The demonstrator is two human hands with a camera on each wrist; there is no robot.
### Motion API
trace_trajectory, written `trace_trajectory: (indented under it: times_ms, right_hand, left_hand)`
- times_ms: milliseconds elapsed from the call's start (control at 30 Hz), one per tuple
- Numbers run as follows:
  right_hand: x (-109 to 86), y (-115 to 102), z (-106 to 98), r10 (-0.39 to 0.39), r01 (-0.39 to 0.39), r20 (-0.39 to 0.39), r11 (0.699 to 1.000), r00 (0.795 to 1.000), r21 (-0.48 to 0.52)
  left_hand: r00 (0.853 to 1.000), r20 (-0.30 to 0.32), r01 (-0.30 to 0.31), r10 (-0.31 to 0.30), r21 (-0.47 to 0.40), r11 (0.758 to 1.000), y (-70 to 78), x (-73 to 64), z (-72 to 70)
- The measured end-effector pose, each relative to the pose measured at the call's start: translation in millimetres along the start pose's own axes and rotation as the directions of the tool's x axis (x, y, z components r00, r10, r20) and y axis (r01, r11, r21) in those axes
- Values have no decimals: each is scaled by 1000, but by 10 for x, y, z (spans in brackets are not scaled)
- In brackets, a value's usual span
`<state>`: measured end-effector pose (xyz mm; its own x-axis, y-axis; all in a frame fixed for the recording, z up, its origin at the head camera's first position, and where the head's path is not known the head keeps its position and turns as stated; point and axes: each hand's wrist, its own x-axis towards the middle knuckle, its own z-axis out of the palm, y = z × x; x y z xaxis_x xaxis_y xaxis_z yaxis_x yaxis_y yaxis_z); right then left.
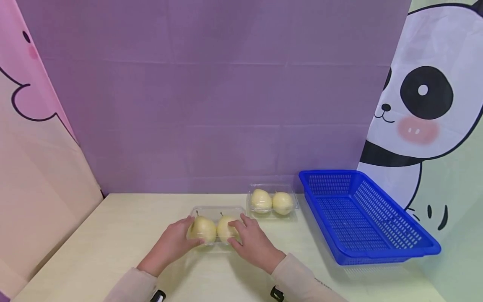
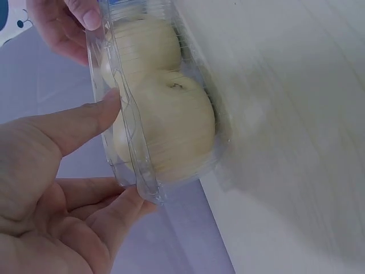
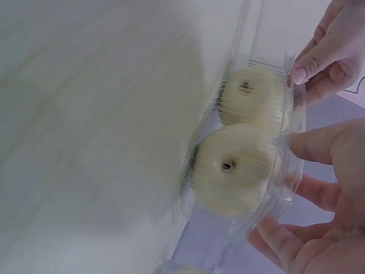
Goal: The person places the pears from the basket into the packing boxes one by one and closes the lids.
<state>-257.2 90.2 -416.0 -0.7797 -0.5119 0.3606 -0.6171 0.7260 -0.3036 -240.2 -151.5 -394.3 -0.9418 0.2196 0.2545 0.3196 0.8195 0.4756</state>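
Note:
A clear plastic clamshell box (image 1: 217, 207) stands on the pale table, holding two yellow pears, the left pear (image 1: 203, 230) beside the right pear (image 1: 227, 229). My left hand (image 1: 174, 240) grips the box's left end, thumb at the near side and fingers round the far corner. At the opposite end my right hand (image 1: 257, 244) holds the rim between thumb and fingers. Both wrist views show the thumbs pressed on the plastic rim (image 2: 132, 128), with the pears (image 3: 231, 171) visible through the ribbed wall.
Behind and to the right sits a second clear box (image 1: 273, 188) with two pears (image 1: 282, 203). A blue perforated plastic basket (image 1: 339, 216) stands on the right of the table (image 1: 124, 235). A purple cloth backdrop (image 1: 226, 96) rises behind the table's far edge.

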Motion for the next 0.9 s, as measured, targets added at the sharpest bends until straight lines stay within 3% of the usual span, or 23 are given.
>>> trace_trajectory:
  times_ms: [667, 900]
  right_hand:
    - [87, 6, 1, 11, -11, 2, 998, 1000, -69]
    - [156, 37, 16, 34, -33, 5, 999, 999, -42]
  left_hand:
    - [1000, 4, -5, 5, 37, 999, 8, 65, -7]
    - [1000, 5, -4, 4, 26, 1000, -16, 131, 1]
